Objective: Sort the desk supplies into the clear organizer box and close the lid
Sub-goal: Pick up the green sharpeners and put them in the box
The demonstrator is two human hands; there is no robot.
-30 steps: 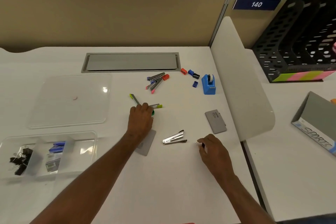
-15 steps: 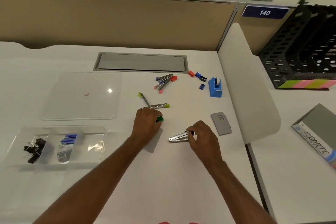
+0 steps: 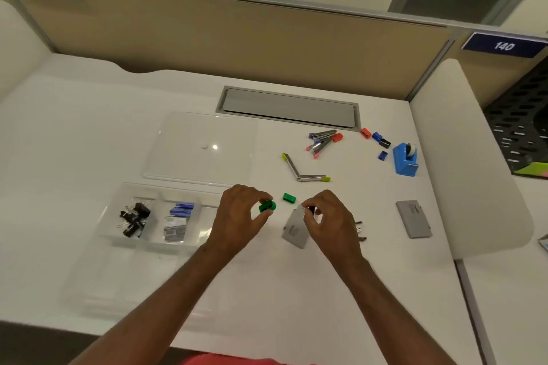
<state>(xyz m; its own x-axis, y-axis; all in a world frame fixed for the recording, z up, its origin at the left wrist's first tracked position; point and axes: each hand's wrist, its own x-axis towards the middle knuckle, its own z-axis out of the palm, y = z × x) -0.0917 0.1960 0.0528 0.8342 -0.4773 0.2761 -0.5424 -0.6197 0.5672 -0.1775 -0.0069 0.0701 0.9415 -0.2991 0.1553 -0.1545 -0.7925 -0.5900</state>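
Single head view; looks forward-down over white desk (image 3: 296,290); close range; partition (image 3: 237,38) behind.

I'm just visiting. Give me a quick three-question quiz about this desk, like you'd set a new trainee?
1. True or false: the lid is on the clear organizer box.
2. What colour is the small piece in the left hand?
3. Which sits nearest the tape dispenser: A) binder clips, B) small blue piece, C) green piece on the desk?

Key: 1 false; 2 green; 3 B.
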